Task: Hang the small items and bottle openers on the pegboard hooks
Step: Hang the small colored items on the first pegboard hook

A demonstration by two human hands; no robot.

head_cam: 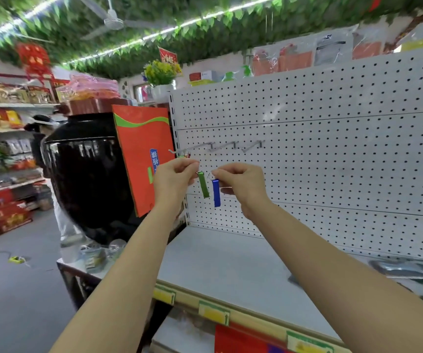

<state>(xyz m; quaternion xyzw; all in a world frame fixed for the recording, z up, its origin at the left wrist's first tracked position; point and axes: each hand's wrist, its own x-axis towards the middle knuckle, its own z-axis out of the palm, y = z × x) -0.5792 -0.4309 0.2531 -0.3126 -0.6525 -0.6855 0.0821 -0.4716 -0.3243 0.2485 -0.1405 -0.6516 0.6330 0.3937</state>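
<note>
- The left hand [177, 174] is pinched shut on the ring end of a green bottle opener [203, 184], which hangs down from the fingertips, slightly tilted.
- The right hand [241, 180] is pinched the same way on a blue bottle opener [216, 192], which hangs just beside the green one; a small key ring shows at its top.
- Both hands are raised in front of the white pegboard [332, 149], just below a row of three metal hooks [233, 146].
- The left hook [192, 149] already carries something small near its tip, red and green, too blurred to name; the other two hooks look bare.
- The step in hand seems to be hanging these two openers, neither yet on a hook.
- The next move likely calls for lifting one ring to a hook's upturned tip, lining the ring's opening up with it, and sliding it back along the wire.
- The rings are small, so aim matters more than force.
- The shelf [230, 271] below is mostly bare.
</note>
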